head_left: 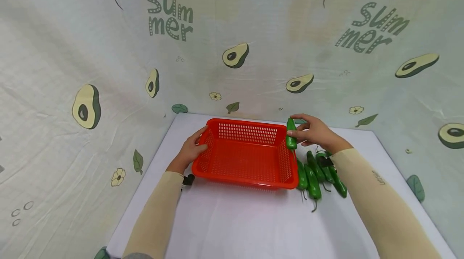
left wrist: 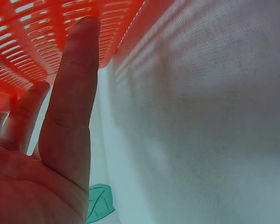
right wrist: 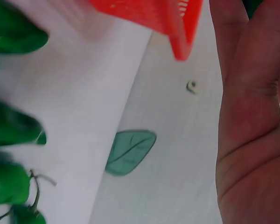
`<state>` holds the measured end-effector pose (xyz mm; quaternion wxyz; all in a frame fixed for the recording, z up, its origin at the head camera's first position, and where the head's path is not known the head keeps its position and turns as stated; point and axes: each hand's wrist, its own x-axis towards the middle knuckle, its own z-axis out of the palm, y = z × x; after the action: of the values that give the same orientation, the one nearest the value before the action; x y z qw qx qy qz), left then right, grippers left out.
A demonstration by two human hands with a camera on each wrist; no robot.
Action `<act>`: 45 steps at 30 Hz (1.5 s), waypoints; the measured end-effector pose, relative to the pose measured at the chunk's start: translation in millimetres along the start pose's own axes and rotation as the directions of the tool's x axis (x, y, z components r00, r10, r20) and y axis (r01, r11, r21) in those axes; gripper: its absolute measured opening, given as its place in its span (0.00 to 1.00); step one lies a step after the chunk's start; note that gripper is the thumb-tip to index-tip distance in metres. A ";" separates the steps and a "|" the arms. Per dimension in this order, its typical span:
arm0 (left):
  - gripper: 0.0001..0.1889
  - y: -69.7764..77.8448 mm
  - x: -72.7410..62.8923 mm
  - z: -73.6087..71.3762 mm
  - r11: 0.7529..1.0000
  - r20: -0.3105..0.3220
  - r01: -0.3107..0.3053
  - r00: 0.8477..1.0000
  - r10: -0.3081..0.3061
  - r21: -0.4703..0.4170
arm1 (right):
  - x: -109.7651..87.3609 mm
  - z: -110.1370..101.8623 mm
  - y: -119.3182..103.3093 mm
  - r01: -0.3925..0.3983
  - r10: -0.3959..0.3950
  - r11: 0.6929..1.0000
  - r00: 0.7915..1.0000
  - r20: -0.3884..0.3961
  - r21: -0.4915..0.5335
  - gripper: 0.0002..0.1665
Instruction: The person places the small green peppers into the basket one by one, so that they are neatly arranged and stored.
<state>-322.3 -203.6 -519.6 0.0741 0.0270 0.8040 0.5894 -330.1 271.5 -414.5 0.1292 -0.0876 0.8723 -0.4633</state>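
A red plastic basket (head_left: 239,180) with slotted walls sits on the white table, its bare floor showing in the head view. My left hand (head_left: 190,149) holds its left side, thumb over the rim and fingers along the outer wall. In the left wrist view the fingers (left wrist: 67,102) lie against the slotted wall (left wrist: 37,37). Above the basket's right rim, my right hand (head_left: 311,132) pinches a green pepper (head_left: 291,140) between thumb and fingers, the pepper hanging roughly upright. In the right wrist view that pepper is nearly all hidden behind the hand (right wrist: 252,140).
Several green peppers (head_left: 313,182) lie on the table right of the basket, partly under my right forearm. The white table (head_left: 232,226) stretches in front. A cloth printed with avocados (head_left: 235,55) hangs behind and at both sides, close to the table's edges.
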 end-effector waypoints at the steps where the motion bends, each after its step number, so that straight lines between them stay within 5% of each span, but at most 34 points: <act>1: 0.43 0.1 -0.3 -0.3 1.000 -0.001 0.004 1.000 -0.004 -0.001 | 3.6 2.9 -3.3 0.012 -0.012 1.000 1.000 0.005 0.008 0.54; 14: 0.43 -0.2 -0.4 -4.5 1.000 0.001 -0.021 1.000 0.021 -0.017 | 49.4 57.0 -43.4 0.127 -0.137 0.986 0.986 0.094 0.110 0.52; 20: 0.42 0.2 -1.2 -6.4 1.000 -0.006 -0.016 1.000 0.016 -0.023 | 65.5 87.4 -57.1 0.115 -0.133 0.983 0.983 0.130 0.141 0.52; 34: 0.42 0.2 -0.5 -4.3 0.996 -0.021 -0.030 0.999 0.028 -0.089 | 100.4 142.5 -64.1 0.081 -0.138 0.967 0.964 0.227 0.243 0.54; 45: 0.41 -4.4 -2.5 4.7 0.992 -0.029 -0.043 0.999 0.040 -0.119 | 110.5 172.5 -59.9 0.076 -0.109 0.985 0.969 0.220 0.153 0.50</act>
<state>-318.9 -200.8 -524.9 0.0525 0.0311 0.7674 0.6382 -380.4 72.6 -473.3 0.2122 -0.1712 0.8111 -0.5175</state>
